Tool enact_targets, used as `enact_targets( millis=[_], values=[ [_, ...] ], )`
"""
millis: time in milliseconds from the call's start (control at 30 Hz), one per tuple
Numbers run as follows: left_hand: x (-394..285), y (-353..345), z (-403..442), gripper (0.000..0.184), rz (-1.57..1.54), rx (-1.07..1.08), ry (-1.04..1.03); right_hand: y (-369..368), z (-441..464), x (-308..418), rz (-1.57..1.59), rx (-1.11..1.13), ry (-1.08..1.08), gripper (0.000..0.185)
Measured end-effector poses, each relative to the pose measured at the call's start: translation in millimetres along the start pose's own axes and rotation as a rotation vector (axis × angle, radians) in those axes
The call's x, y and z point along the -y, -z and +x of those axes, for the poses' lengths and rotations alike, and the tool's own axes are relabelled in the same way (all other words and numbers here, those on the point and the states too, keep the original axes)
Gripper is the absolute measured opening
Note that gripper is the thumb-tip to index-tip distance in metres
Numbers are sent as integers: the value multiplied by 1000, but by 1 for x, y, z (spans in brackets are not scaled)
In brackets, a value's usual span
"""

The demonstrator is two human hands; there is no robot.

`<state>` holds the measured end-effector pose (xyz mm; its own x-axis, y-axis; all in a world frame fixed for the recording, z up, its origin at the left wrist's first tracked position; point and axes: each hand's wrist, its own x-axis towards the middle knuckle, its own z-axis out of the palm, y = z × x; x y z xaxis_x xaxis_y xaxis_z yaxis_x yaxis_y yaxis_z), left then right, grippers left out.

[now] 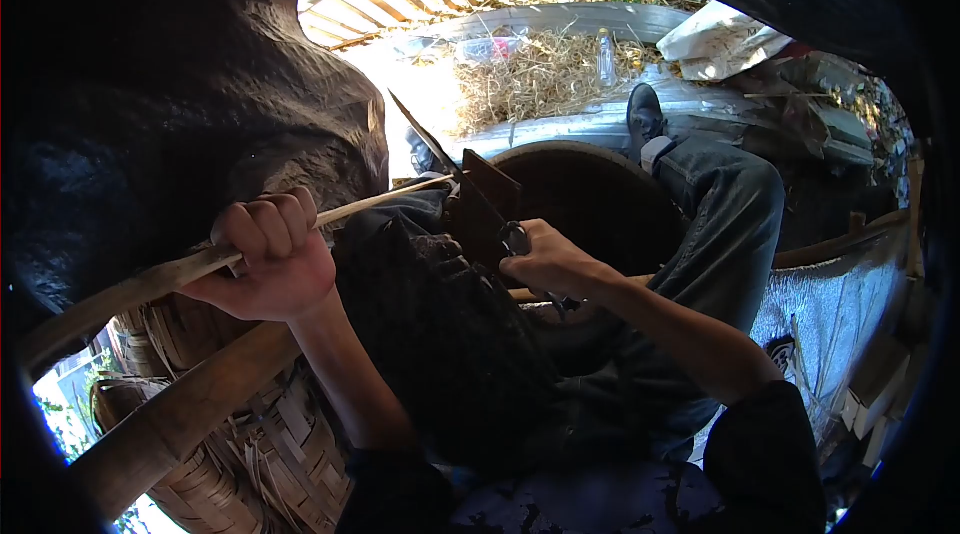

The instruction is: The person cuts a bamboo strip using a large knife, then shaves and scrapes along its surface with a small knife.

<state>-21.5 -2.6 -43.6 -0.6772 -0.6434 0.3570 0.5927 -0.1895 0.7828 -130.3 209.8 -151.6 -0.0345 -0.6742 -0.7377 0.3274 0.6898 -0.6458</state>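
My left hand [275, 249] is closed around a long pale bamboo strip [365, 204], which runs from the lower left toward the middle of the view. In my right hand [560, 259] is a large knife [428, 139], gripped by its dark handle. Its long blade points up and to the left and crosses the strip near the far tip; whether the edge has cut into it I cannot tell. Just behind the crossing stands a dark brown flat piece [490, 184]. My legs in jeans [725, 194] are spread around a wide, dark round container [590, 159].
Woven baskets [270, 444] and a thick bamboo pole [190, 414] are at the lower left. Dark sheeting [190, 124] hangs on the left. Farther off lie straw [530, 84], a clear bottle [606, 59] and a white sack [720, 42]. Silvery sheeting [830, 324] covers the right.
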Motion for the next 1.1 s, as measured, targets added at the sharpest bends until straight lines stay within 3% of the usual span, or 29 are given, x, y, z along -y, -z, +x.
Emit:
enact_targets(
  millis=[100,233,300,400,533,633,733,900,1100],
  values=[
    [1,3,2,68,10,-100,-41,-7,-15,9,-21,-103,181,12],
    [1,0,6,66,108,-192,-97,-16,-11,3,81,-108,68,11],
    [2,-5,4,66,144,-241,-106,-6,12,-7,-46,10,30,11],
    [4,-14,2,66,191,-336,-125,8,4,19,-36,7,-17,10],
    [9,-16,5,67,157,-421,-184,5,-6,30,-18,-58,58,8],
    [11,-18,5,66,220,-424,-163,-9,-5,16,13,-73,205,7],
    [13,-23,5,67,232,-429,-126,-13,23,-21,-90,-78,34,9],
    [13,-23,4,67,211,-356,-151,15,17,-6,-51,-51,-31,7],
    [14,-19,8,67,217,-382,-159,12,5,-8,-54,8,142,9]
  ],
)
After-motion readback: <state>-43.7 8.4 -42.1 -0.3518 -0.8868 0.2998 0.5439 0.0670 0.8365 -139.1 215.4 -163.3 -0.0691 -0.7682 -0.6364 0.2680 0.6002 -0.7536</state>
